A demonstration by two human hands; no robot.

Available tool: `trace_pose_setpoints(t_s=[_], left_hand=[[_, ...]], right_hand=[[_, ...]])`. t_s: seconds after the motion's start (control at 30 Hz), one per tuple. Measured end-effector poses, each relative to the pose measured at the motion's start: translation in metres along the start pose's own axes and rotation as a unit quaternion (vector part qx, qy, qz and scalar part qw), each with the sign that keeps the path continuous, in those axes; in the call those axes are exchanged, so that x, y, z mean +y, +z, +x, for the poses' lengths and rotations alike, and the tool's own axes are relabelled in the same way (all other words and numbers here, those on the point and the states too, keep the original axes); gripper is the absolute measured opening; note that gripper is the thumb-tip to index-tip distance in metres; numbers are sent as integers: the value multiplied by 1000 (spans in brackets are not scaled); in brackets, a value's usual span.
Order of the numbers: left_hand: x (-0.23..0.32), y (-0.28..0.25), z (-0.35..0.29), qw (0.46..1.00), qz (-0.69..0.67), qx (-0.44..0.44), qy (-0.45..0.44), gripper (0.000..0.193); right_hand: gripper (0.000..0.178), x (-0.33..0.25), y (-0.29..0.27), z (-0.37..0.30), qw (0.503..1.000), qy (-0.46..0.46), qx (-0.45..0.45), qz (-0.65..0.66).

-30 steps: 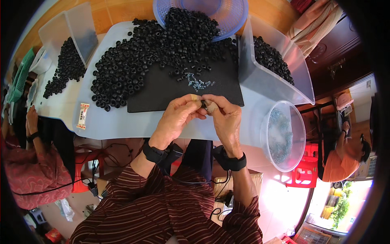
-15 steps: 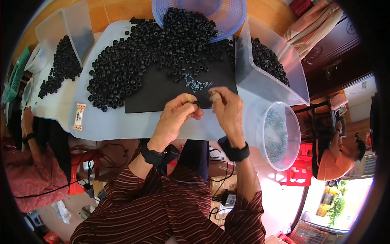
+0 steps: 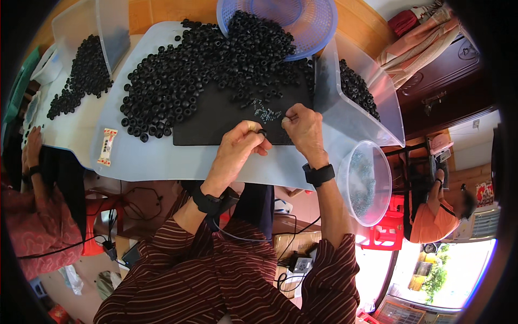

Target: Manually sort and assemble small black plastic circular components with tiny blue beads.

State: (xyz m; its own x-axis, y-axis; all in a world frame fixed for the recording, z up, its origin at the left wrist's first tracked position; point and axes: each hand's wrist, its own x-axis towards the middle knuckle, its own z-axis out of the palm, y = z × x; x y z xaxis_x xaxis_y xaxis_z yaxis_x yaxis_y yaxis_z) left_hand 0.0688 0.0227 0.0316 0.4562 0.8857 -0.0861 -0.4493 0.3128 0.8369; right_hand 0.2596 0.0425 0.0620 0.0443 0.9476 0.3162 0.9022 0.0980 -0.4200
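Note:
Between the thumb and forefinger of my left hand (image 3: 237, 148) is a small black ring-shaped part (image 3: 262, 133). My right hand (image 3: 305, 128) is pinched just to its right, the fingertips pressed together over the mat; whatever they hold is too small to make out. Right beside those fingertips, a little pile of tiny clear-blue pieces (image 3: 266, 113) lies on the black mat (image 3: 208, 121). A large heap of black ring-shaped parts (image 3: 162, 86) spreads over the far side of the mat and the table to the left.
A blue basket (image 3: 315, 27) stands behind the heap. At right are a clear bin (image 3: 345, 116) of black parts and a round tub (image 3: 380, 167) of tiny pieces. A wrapped packet (image 3: 107, 147) lies left. People sit on both sides, one in orange (image 3: 434, 221).
My right hand has moved up and slightly away from my left, its fingers now by the tiny pieces. My left hand still holds the black part. The whole view has shifted a little.

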Motion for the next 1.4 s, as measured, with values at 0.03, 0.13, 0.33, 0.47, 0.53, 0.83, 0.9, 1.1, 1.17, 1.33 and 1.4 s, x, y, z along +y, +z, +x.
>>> trace_pose_setpoints(t_s=[0.03,0.13,0.33,0.47,0.53,0.83,0.9,1.1,1.17,1.33,1.4], left_hand=[[0,0,0,1000,8,3,8,21],[-5,0,0,999,26,-2,34,21],[-7,7,0,995,66,8,72,13],[-7,13,-1,993,83,23,78,12],[-12,11,0,992,86,24,84,11],[-16,12,-2,991,90,27,90,10],[-12,9,-3,992,88,28,88,11],[3,1,-13,995,51,36,84,13],[4,-2,-14,994,64,57,69,13],[-1,-6,-14,996,20,41,77,13],[-2,-8,-14,996,23,38,80,13]], right_hand=[[11,-7,-3,-1,997,44,6,71],[12,-21,-6,-13,953,122,-9,278],[15,-38,-6,-39,908,113,-62,400],[15,-43,-7,-42,938,50,-24,343],[16,-48,-7,-44,946,21,5,323],[9,-43,3,-54,899,106,2,425],[7,-50,-3,-47,906,129,-39,402],[9,-68,-14,-2,987,-66,24,147],[11,-69,-6,15,985,-89,27,148],[19,-65,21,35,974,-216,-51,44],[19,-67,29,37,970,-237,-59,14]])
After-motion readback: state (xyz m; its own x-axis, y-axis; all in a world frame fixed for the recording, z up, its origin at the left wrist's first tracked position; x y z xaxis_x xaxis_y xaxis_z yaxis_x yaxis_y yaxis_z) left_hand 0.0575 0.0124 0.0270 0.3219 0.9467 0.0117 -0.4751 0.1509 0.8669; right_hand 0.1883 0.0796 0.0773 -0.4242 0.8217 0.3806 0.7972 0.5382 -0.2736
